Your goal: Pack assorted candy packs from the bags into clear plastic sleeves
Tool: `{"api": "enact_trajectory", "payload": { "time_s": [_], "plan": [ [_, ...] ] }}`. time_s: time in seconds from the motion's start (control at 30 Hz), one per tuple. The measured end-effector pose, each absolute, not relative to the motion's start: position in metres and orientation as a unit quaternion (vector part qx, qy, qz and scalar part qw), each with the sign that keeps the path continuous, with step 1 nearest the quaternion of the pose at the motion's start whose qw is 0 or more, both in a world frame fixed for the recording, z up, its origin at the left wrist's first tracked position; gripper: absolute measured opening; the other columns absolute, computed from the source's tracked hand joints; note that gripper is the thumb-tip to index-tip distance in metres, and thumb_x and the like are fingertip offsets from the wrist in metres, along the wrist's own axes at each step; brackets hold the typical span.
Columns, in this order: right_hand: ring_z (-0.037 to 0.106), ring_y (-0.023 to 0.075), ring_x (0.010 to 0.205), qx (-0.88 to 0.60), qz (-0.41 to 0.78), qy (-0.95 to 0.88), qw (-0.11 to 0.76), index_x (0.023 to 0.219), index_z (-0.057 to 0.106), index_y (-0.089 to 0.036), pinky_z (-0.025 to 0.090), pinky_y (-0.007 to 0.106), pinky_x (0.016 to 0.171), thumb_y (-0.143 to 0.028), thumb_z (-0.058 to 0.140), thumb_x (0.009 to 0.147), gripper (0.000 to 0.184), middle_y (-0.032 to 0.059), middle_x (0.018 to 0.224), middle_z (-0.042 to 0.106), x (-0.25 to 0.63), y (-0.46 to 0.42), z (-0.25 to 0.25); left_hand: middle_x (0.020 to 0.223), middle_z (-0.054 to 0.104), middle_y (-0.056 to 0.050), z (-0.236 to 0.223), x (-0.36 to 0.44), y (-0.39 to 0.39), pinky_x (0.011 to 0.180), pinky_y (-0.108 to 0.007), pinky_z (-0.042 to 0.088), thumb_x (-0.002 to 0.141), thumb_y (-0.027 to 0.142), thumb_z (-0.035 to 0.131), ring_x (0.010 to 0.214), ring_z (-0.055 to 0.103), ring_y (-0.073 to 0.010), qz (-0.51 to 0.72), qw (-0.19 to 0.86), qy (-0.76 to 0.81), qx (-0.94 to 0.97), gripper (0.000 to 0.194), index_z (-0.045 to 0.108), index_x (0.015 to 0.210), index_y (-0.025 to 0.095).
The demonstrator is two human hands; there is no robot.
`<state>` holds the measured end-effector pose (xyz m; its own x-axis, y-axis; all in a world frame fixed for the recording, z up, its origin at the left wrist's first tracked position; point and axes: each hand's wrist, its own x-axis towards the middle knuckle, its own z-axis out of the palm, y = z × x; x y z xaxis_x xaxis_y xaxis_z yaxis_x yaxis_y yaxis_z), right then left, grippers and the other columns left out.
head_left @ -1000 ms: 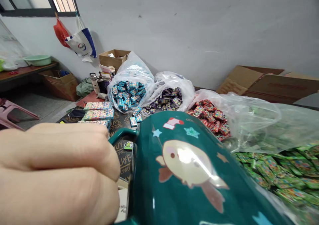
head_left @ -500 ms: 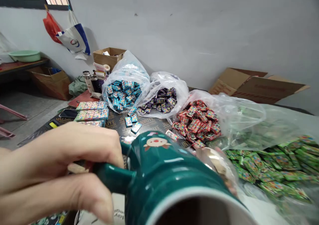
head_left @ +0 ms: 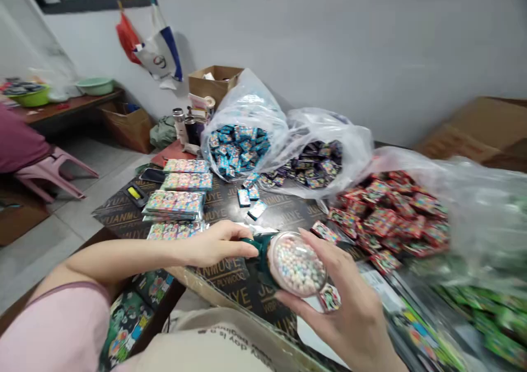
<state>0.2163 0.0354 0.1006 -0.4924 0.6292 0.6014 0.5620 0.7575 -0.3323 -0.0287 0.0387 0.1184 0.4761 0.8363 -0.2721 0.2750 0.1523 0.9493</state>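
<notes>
The left grip [head_left: 224, 244] is closed around the handle of a dark green mug [head_left: 264, 259], thumb and fingers pinching it from the side. The mug is between the two grips, held above the dark printed table [head_left: 276, 214]. The right grip [head_left: 348, 298] is curved around a round, clear-topped lid [head_left: 298, 265] full of small pastel beads, fingers along its upper edge and thumb at its lower edge. The lid is against the mug and faces the wearer; whether it is fully seated cannot be told.

Just below the lid, between the right thumb and fingers, a small packet [head_left: 330, 297] shows, and a white sheet [head_left: 315, 333] is under the right grip. Just beyond the right fingertips is a single red packet [head_left: 325, 232], with a heap of red packets [head_left: 391, 213] farther off to the right. Green packets [head_left: 496, 320] are to the right of the right grip, past some printed plastic sleeves [head_left: 428, 328].

Straight beyond the left grip are a few loose blue packets [head_left: 250, 199], and behind them a clear bag [head_left: 251, 95] holding many more. Stacked flat packs [head_left: 175, 203] stand near the left grip, on its far left side.
</notes>
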Motion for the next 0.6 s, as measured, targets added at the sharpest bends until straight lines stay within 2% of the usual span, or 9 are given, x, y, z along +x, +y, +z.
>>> {"api": "enact_trajectory", "payload": {
  "time_s": [0.1,0.2,0.27,0.33,0.4,0.5,0.6],
  "plan": [
    [0.053,0.0331,0.121,-0.367,0.019,-0.860,0.353,0.149,0.025,-0.020,0.043,0.050,0.100,-0.050,0.062,0.083,0.082,0.0168,0.134,0.054,0.195,0.054,0.084,0.058,0.042,0.005,0.105,-0.043,0.052,0.052,-0.022,0.028,0.074,0.052,0.062,0.055,0.035,-0.0082,0.269,0.625,0.474,0.559,0.039,0.051,0.066,0.015],
    [0.031,0.0382,0.139,-0.382,0.065,-0.851,0.354,0.153,0.002,-0.019,0.035,0.057,0.106,-0.058,0.055,0.084,0.096,0.0188,0.156,0.019,0.178,0.071,0.075,0.054,0.042,0.005,0.097,-0.065,0.069,0.051,-0.022,0.029,0.069,0.052,0.067,0.052,0.037,-0.0077,0.324,0.610,0.495,0.527,0.041,0.051,0.061,0.015],
    [0.021,0.0382,0.143,-0.382,0.078,-0.831,0.397,0.153,-0.005,-0.021,0.029,0.060,0.109,-0.053,0.053,0.087,0.094,0.0156,0.159,0.004,0.173,0.081,0.074,0.053,0.044,0.005,0.093,-0.089,0.083,0.050,-0.022,0.028,0.067,0.051,0.070,0.050,0.037,-0.0068,0.374,0.592,0.511,0.499,0.041,0.051,0.059,0.015],
    [0.020,0.0363,0.144,-0.380,0.061,-0.815,0.434,0.153,0.001,-0.025,0.025,0.060,0.111,-0.044,0.055,0.088,0.086,0.0123,0.160,0.008,0.174,0.090,0.073,0.054,0.045,0.004,0.091,-0.119,0.102,0.048,-0.021,0.028,0.064,0.050,0.073,0.048,0.037,-0.0060,0.433,0.569,0.525,0.461,0.041,0.052,0.058,0.015],
    [0.022,0.0352,0.143,-0.396,0.035,-0.808,0.435,0.152,0.012,-0.027,0.025,0.058,0.112,-0.041,0.055,0.089,0.078,0.0109,0.158,0.017,0.182,0.099,0.066,0.055,0.048,0.004,0.088,-0.157,0.126,0.047,-0.019,0.028,0.062,0.046,0.076,0.048,0.039,-0.0056,0.497,0.530,0.546,0.418,0.039,0.052,0.058,0.014],
    [0.031,0.0366,0.139,-0.452,0.034,-0.809,0.374,0.148,0.028,-0.027,0.030,0.058,0.109,-0.049,0.051,0.089,0.067,0.0122,0.155,0.026,0.203,0.110,0.042,0.061,0.056,0.001,0.081,-0.219,0.167,0.045,-0.018,0.029,0.065,0.040,0.076,0.049,0.045,-0.0061,0.588,0.446,0.580,0.345,0.033,0.058,0.068,0.013],
    [0.042,0.0364,0.132,-0.512,0.048,-0.796,0.320,0.141,0.041,-0.025,0.037,0.054,0.106,-0.058,0.047,0.087,0.063,0.0133,0.149,0.038,0.229,0.114,0.008,0.058,0.055,0.001,0.070,-0.278,0.210,0.043,-0.019,0.030,0.072,0.034,0.073,0.047,0.046,-0.0062,0.627,0.361,0.626,0.290,0.028,0.057,0.068,0.012]
  ]
}}
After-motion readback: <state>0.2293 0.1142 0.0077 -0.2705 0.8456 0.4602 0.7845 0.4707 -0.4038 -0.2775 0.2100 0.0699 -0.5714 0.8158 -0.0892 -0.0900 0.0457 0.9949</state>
